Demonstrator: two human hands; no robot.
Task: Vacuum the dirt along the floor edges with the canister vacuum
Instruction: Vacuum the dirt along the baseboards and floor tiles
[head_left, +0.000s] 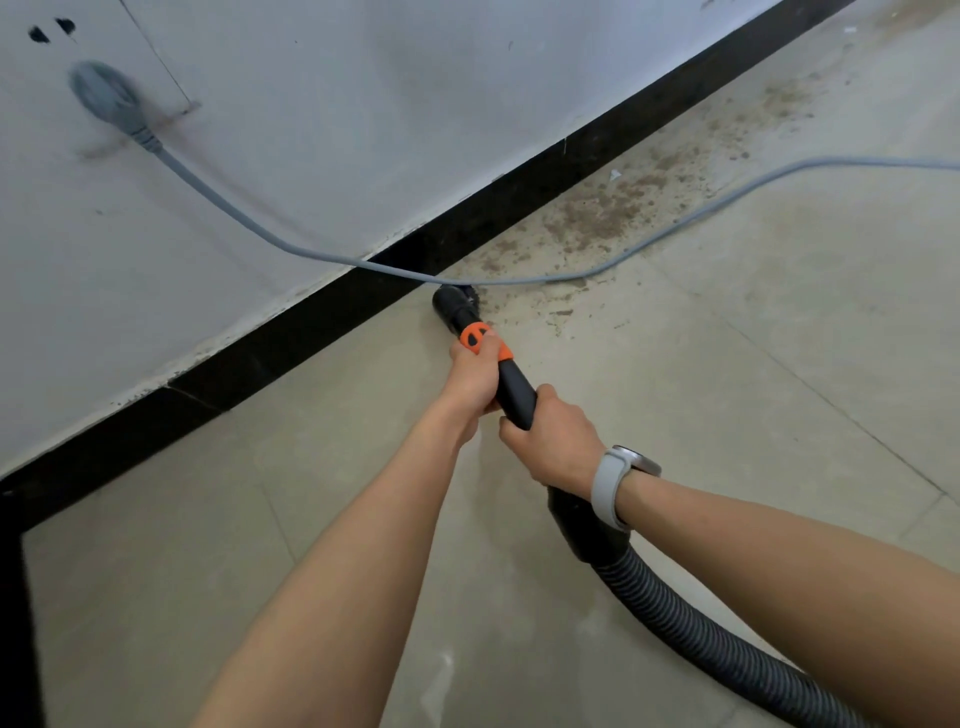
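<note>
A black vacuum wand (514, 395) with an orange collar (480, 338) points at the black baseboard (322, 322). Its brush nozzle (457, 301) touches the floor where tile meets baseboard. My left hand (472, 382) grips the wand just behind the orange collar. My right hand (553, 439), with a grey watch on its wrist, grips the wand lower down. The ribbed hose (691, 631) runs from the wand off to the lower right. Brown dirt (608, 213) lies scattered along the floor edge to the right of the nozzle.
A grey power cord (270, 239) hangs from a plug (111, 101) in the white wall, passes over the nozzle tip and trails right across the tiles. More dirt (784, 96) lies farther along the baseboard. A dark vertical edge (13, 597) stands at the far left.
</note>
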